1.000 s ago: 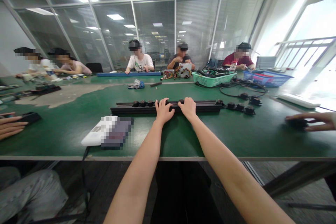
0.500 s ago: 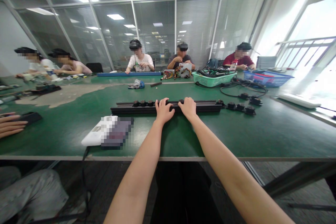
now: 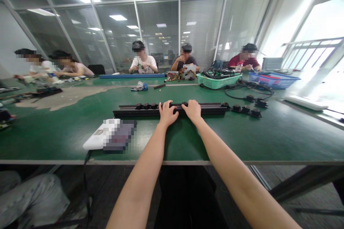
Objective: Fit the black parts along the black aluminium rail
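Observation:
A long black rail (image 3: 139,113) lies crosswise on the green table, with several small black parts (image 3: 146,106) set along its far side. My left hand (image 3: 168,113) grips the rail near its middle, fingers over the top and thumb toward the right. Just to the right, my right hand (image 3: 192,110) is closed over the same rail, its thumb beside a small black part. The fingertips of both hands are partly hidden behind the rail. More black parts (image 3: 245,109) lie off the rail's right end.
A white object (image 3: 99,136) and a dark blurred item lie at the front left. Farther back are a green basket (image 3: 219,82) of cables, a blue basket (image 3: 276,80), a crumpled cloth (image 3: 139,86) and a long blue bar (image 3: 131,76). Several people sit around the table.
My hands and the rail are nearly still. Another person's hand and a black object at the left edge have gone from view. The person in white across the table has raised a hand.

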Action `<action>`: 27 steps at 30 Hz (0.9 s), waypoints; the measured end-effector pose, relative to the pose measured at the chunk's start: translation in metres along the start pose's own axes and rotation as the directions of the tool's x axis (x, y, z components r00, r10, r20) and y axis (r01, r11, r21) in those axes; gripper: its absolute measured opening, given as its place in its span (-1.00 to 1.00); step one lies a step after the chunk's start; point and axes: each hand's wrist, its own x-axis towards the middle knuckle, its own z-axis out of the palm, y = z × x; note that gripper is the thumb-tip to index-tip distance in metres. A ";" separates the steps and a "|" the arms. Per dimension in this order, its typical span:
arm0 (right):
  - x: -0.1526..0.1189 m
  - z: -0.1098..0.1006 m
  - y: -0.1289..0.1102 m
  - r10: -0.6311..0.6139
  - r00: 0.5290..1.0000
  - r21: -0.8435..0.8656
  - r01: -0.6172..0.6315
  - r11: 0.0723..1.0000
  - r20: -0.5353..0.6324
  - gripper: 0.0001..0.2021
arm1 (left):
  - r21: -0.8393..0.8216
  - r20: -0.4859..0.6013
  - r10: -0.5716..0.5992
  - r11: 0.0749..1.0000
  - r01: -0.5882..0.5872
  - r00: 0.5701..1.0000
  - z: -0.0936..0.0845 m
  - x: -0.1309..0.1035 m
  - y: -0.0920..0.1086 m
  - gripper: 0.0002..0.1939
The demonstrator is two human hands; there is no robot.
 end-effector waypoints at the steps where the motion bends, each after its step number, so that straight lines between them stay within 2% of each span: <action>1: 0.000 0.000 0.000 0.000 1.000 -0.001 0.000 1.000 -0.002 -0.67 | 0.000 0.001 0.000 1.000 0.000 1.000 0.000 0.000 0.000 -0.78; 12: -0.001 -0.003 0.002 0.039 0.999 0.016 -0.039 0.999 -0.022 -0.69 | -0.005 0.004 -0.005 1.000 0.005 1.000 -0.003 -0.001 0.002 -0.78; 16: -0.002 -0.006 0.000 0.096 0.995 0.022 -0.096 0.995 -0.013 -0.69 | -0.008 0.001 -0.009 1.000 0.009 1.000 -0.001 -0.001 0.001 -0.79; 21: -0.003 -0.009 0.000 0.157 0.987 0.032 -0.158 0.987 0.032 -0.63 | 0.000 0.015 -0.011 1.000 0.011 1.000 -0.002 -0.001 0.002 -0.76; 27: 0.000 -0.013 0.000 0.168 0.982 0.004 -0.169 0.986 0.091 -0.56 | 0.007 0.027 -0.017 1.000 0.017 0.999 -0.004 -0.001 0.004 -0.77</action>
